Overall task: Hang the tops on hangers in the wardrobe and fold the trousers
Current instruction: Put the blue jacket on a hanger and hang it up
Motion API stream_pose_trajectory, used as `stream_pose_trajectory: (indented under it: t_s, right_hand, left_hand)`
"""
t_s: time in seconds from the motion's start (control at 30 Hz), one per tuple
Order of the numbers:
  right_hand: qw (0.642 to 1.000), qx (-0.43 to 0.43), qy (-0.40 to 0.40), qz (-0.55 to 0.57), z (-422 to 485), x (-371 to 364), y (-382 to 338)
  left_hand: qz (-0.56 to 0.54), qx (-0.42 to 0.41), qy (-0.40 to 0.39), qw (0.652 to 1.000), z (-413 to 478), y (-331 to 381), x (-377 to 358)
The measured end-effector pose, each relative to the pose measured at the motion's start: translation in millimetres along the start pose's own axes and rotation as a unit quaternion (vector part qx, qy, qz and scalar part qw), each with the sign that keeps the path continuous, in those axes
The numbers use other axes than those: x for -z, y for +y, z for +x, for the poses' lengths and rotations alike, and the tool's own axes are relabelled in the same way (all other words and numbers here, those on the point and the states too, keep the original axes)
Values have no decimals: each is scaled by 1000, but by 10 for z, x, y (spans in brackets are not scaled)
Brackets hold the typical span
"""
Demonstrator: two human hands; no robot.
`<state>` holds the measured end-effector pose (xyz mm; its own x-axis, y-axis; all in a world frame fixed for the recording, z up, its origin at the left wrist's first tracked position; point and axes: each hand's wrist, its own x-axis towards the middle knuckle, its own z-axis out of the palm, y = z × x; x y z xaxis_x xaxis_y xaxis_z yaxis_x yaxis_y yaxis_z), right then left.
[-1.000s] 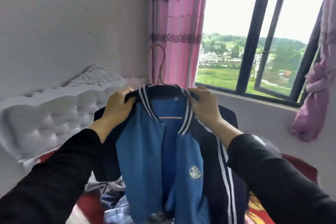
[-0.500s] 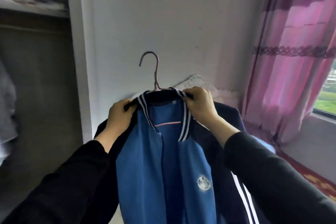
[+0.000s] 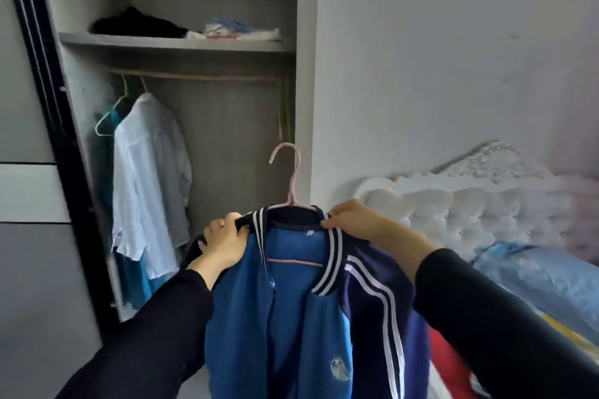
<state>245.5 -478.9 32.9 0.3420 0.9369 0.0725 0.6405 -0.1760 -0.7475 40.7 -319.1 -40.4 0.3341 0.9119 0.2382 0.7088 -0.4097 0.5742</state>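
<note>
obs. — blue jacket [image 3: 291,317] hung on a pink hanger [image 3: 292,178], held up in front of the open wardrobe [image 3: 304,74], chest height, just right of its opening.

grip: left hand [image 3: 223,243] clenched round the jacket's left shoulder at the collar; right hand [image 3: 353,220] pinched the striped collar edge on the other side. both grasped cloth and, i judged, the hanger arm beneath it.

key relation: the hook stood upright between the two hands, its open end facing left. the rail [image 3: 194,76] lay above and to the left, farther in. the hanger's long axis ran left to right, roughly parallel to the rail, so i judged it would need a turn to sit crosswise before hooking on.

left hand was nearer the wardrobe. free rail showed right of the white shirt [image 3: 149,178] — the likely spot.
</note>
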Motion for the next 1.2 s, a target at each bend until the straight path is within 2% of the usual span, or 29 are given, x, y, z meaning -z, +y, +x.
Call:
stream_pose_trajectory:
  t_s: [0.1,0.2,0.37,0.57,0.83,1.07,1.2]
  right_hand:
    - [999,-34,25,30,468,-400,-97]
    - [996,-46,46,61,946,-665,-228]
    - [990,-57,81,98,1880,-978,-483]
    - [987,-77,81,118,3032,-1164,-844]
    - [979,-54,91,174,4345,-1271,-1593]
    - [967,-24,133,214,5374,-1516,-2190]
    - [959,-12,160,232,5919,-1640,-2550]
  left_hand:
    - [-93,15,-94,991,302,-187,-49]
    - [-180,-7,-129,975,637,-407,-63]
    - [-159,-11,-128,979,1404,-724,-39]
    - [-132,-16,-130,983,2448,-947,122]
    - [-89,-44,-58,993,3887,-1248,601]
    - [-48,-157,43,985,5140,-1535,1090]
    - [35,-181,105,977,5906,-1688,1517]
